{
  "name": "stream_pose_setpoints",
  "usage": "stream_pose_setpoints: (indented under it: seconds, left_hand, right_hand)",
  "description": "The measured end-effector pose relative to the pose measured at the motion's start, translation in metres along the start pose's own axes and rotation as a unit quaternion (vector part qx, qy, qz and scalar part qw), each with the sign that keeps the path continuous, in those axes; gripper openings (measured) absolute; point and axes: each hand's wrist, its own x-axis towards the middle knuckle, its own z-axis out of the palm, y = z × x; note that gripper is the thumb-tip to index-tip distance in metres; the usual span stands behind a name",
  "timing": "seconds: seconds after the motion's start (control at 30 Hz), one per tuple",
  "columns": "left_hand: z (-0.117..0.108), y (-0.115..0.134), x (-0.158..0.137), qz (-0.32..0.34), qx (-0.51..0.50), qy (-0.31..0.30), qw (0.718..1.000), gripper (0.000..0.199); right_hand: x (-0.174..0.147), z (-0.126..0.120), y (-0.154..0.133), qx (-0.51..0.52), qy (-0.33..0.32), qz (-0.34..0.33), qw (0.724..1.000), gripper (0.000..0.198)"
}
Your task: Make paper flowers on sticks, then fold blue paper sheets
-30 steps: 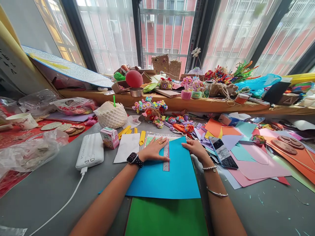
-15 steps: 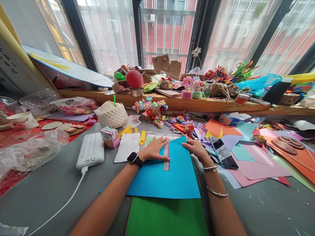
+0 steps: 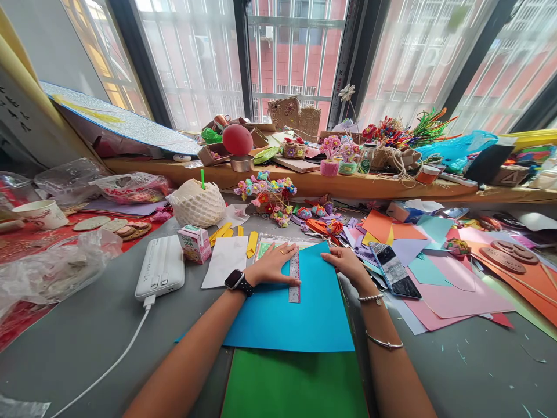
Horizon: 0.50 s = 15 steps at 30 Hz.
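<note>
A sheet of blue paper (image 3: 291,325) lies over a green sheet or board (image 3: 296,383) in front of me. Spread out on the blue paper, my left hand (image 3: 273,266) presses down with its thumb and fingertips on a short clear ruler (image 3: 295,290), which stands lengthwise away from me. At the far right corner of the paper is my right hand (image 3: 346,264), its thumb and fingers closed on the edge. A white sheet (image 3: 232,264) and several yellow strips (image 3: 252,244) lie just beyond my left wrist.
Left of my arm stand a white power bank (image 3: 162,267) with a cable, a small drink carton (image 3: 194,244) and a netted coconut (image 3: 198,204). To the right lie a phone (image 3: 395,271) and coloured paper sheets (image 3: 461,287). Crochet flowers (image 3: 265,188) are at the back, below a cluttered sill.
</note>
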Motion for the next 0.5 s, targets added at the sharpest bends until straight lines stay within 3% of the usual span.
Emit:
stream_pose_setpoints:
  seconds: [0.5]
  left_hand:
    - [0.0002, 0.001, 0.0, 0.0, 0.004, 0.001, 1.0, 0.092]
  right_hand:
    - [0.0006, 0.0, 0.0002, -0.017, 0.005, -0.009, 1.0, 0.03]
